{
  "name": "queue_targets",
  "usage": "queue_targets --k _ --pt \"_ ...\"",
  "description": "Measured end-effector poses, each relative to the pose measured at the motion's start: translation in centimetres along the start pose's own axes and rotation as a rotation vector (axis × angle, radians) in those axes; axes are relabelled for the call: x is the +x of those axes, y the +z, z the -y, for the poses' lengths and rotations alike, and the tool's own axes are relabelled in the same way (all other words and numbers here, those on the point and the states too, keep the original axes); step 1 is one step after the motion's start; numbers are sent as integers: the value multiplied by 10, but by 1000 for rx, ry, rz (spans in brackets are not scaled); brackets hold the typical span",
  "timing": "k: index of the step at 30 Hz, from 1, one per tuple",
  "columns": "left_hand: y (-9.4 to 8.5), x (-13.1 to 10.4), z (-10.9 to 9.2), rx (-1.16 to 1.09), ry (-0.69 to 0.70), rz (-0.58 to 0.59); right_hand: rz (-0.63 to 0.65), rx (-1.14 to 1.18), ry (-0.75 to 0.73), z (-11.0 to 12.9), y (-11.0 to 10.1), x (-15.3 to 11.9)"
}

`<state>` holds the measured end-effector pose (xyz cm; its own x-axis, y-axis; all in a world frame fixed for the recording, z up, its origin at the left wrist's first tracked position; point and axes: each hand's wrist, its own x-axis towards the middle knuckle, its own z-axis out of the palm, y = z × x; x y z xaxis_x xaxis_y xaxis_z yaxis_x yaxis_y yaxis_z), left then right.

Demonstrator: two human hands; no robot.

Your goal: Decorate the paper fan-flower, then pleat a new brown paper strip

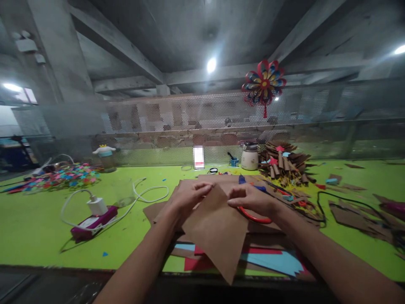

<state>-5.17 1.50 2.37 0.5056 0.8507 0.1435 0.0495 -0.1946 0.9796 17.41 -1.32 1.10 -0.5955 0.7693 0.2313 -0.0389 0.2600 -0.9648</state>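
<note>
A square of brown kraft paper [218, 228] hangs corner-down in front of me, tilted, over the table's near edge. My left hand [193, 196] is closed on its top corner, thumb and finger pinched together. On the paper's upper right edge, my right hand [251, 197] has its fingers curled and its thumb tip against the sheet. Beneath both hands lies a stack of larger brown sheets [265, 228]. Below that, light blue paper [274, 261] and red paper [198, 264] stick out. A red-orange loop [257, 217] shows under my right wrist, partly hidden.
On the left are a purple power strip [95, 223] with a white charger [97, 206], a clear cup [123, 192] and colourful paper stars [69, 175]. Rolled brown tubes [281, 164], a jar [249, 157] and a black cable [319, 207] lie right. A mesh screen [177, 118] stands behind.
</note>
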Motion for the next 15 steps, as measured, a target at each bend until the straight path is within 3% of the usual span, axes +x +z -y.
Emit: queue_targets --k 4,9,12,15 --pt "5 0 0 333 110 -38 108 -249 157 -9 -2 4" --pt "24 -12 -3 880 248 78 61 -627 113 -16 0 11" --pt "28 -17 -3 994 299 33 52 -706 85 -17 3 11" --pt "24 -15 6 913 238 79 12 -775 44 -22 3 11"
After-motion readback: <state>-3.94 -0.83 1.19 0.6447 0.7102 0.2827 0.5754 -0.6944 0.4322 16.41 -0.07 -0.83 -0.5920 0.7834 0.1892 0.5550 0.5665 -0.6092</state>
